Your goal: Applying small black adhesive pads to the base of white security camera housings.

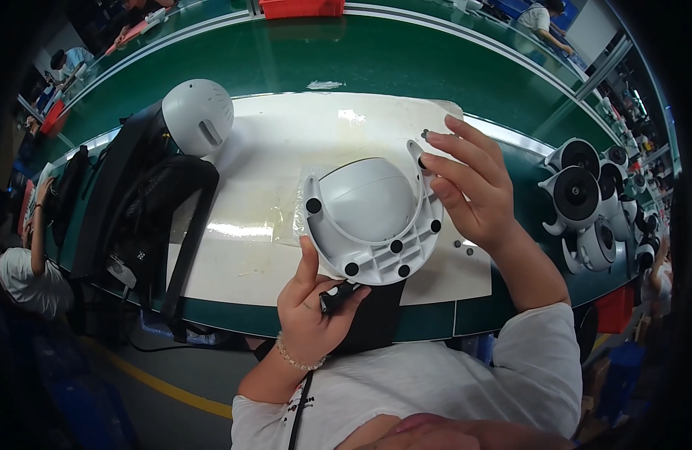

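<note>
A white plastic housing [368,201] with a rounded middle and ribbed underside is tilted up over the work mat. Several round black pads [396,246] sit on its rim and legs. My left hand [310,296] is closed at its lower left edge, holding it together with a small black part [335,298]; one finger stretches up along the side. My right hand [475,184] has its fingers spread at the upper right leg. One fingertip touches a black pad [422,163] there. Loose small black pads [469,252] lie on the mat below my right hand.
The white mat [248,281] covers part of a green bench. At left stand a white dome shell [199,118] and a black bag [147,195]. Several white-and-black round units [576,193] crowd the right side. A red bin [301,7] is at the far edge. Other people work around.
</note>
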The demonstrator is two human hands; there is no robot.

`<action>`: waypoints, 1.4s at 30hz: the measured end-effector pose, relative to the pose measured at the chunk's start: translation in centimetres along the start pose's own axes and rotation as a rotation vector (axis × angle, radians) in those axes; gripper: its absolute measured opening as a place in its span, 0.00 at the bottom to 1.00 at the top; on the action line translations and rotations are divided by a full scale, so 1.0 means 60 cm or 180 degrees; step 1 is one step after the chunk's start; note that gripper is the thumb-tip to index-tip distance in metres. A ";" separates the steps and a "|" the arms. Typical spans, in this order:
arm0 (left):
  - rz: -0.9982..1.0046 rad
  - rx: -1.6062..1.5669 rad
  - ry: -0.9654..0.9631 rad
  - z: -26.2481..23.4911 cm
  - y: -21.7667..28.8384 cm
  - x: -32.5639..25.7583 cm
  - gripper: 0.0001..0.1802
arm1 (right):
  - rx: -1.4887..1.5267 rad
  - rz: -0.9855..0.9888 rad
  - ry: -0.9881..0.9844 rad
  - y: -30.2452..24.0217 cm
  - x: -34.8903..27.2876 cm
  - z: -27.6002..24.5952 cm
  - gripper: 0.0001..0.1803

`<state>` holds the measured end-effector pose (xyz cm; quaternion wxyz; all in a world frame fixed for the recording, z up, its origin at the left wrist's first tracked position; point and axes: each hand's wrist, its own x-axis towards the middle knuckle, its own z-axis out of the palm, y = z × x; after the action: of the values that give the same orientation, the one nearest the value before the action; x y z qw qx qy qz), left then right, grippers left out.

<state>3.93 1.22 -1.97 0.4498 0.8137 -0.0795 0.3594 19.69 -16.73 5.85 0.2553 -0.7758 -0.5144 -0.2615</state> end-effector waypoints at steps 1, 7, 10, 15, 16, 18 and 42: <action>-0.0014 -0.0012 -0.0004 0.000 0.000 0.001 0.14 | 0.0117 -0.0007 0.0067 0.005 -0.001 0.000 0.08; 0.0026 0.0024 -0.0140 0.001 -0.010 -0.008 0.15 | 0.4956 0.2870 -0.0824 0.017 0.017 0.014 0.25; -0.0094 -0.0220 -0.0060 -0.003 -0.005 -0.009 0.15 | 0.4295 0.2833 -0.0953 0.012 0.043 0.007 0.18; -0.0019 -0.0434 -0.0175 -0.009 -0.006 -0.017 0.18 | 0.4161 0.2801 0.0381 0.173 0.051 0.002 0.14; -0.0009 -0.0407 -0.0254 -0.009 -0.004 -0.013 0.18 | 0.3699 0.2969 0.0833 0.196 0.056 0.003 0.14; -0.0052 -0.0440 -0.0280 -0.011 -0.006 -0.015 0.18 | 0.2003 0.2563 0.1382 0.247 0.068 0.031 0.13; -0.0356 -0.0653 -0.0431 -0.009 -0.003 -0.030 0.14 | -0.2022 0.3177 -0.0974 0.109 -0.347 -0.178 0.18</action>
<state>2.41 1.40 -3.09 0.5435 0.7891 -0.1006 0.2680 17.31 -39.88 -1.06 0.0264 -0.9902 -0.0165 -0.1365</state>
